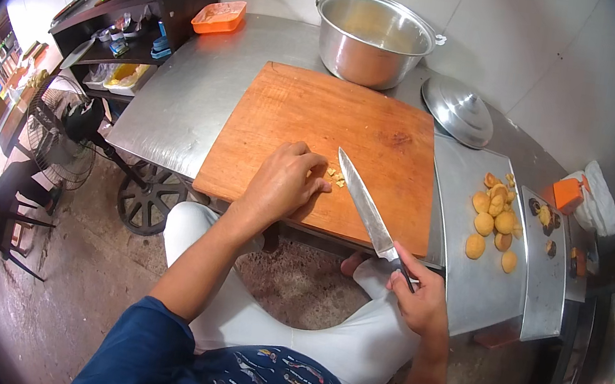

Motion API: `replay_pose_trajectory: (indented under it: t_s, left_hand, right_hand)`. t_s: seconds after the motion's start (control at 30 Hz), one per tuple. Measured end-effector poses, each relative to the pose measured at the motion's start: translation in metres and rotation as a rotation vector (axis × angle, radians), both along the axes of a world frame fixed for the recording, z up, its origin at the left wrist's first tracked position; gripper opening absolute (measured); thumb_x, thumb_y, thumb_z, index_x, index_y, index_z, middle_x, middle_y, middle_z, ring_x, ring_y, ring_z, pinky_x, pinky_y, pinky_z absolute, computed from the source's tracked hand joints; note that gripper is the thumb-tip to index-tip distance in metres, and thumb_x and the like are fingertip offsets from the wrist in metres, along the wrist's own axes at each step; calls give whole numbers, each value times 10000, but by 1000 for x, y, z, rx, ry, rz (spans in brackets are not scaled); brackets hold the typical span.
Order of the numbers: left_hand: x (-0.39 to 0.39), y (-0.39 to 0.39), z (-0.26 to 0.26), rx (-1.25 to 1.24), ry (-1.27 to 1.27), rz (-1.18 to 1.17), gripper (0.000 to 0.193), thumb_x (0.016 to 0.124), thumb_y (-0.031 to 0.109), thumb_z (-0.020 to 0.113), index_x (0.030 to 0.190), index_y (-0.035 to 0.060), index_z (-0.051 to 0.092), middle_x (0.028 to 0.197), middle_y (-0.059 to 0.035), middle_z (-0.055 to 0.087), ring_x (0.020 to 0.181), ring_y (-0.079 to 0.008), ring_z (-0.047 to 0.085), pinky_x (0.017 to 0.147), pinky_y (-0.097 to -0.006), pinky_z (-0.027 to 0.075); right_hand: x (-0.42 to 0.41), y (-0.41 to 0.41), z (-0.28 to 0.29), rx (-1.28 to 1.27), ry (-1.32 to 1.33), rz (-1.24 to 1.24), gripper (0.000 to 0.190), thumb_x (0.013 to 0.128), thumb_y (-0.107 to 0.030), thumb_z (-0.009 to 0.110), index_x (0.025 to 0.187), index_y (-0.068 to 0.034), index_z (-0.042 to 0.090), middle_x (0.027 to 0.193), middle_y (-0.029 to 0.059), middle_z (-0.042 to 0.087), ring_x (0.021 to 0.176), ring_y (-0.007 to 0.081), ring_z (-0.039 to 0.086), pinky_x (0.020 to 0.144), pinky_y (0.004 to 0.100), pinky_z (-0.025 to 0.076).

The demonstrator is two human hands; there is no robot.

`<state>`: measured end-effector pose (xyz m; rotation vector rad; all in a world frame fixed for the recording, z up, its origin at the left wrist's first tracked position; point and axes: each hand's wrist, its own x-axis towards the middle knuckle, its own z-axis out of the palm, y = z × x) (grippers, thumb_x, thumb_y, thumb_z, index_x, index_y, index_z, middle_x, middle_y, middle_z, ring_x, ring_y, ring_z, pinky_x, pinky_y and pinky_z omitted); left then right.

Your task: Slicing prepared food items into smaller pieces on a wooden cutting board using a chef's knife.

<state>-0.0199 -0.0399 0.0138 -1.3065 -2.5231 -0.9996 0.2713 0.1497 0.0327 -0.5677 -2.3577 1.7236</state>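
A wooden cutting board (317, 117) lies in front of me on a metal table. My left hand (287, 180) rests at the board's near side with its fingers curled down. A speck of yellow shows between its thumb and forefinger, but whatever lies under the palm is hidden. Just right of the fingertips are several small chopped yellow pieces (337, 177). My right hand (421, 293) grips a kitchen knife (367, 205) by its black handle. The blade slants up and left across the board, its tip beside the chopped pieces and apart from my left fingers.
Beyond the board stands a large metal pot (370, 49), with a domed lid (459, 113) to its right. Round golden-brown cakes (493, 216) sit on a metal tray (480, 296). Farther right, a narrower tray (546, 293) holds dark pieces. An orange container (220, 17) and a standing fan (65, 131) are leftward.
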Motion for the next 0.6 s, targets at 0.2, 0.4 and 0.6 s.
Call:
replay_pose_trajectory:
  t_s: [0.2,0.4,0.6]
  left_hand:
    - [-4,14,-9,75,-9,-55,203,940,212,887,1068,54,893,968,-161,777,965,-384,749,869,-484,600]
    - [0,12,-3,116,-88,-64,177,958,186,865,1076,56,890,966,-160,788,955,-384,753,870,-493,601]
    - [6,14,-5,105,-16,-100,162,950,170,865,1069,61,879,979,-157,796,950,-379,750,882,-496,603]
  right_hand:
    - [-3,-6,-4,-91,5,10,576,1108,-2,655,1679,-25,585,960,15,734,704,38,565,637,220,491]
    - [-1,-6,-5,-178,-100,-38,579,1090,21,652,1664,29,576,1253,90,823,933,87,675,900,265,576]
    - [-3,-10,-2,-209,-84,-24,583,1097,20,637,1674,36,555,1269,114,834,936,83,675,906,268,583]
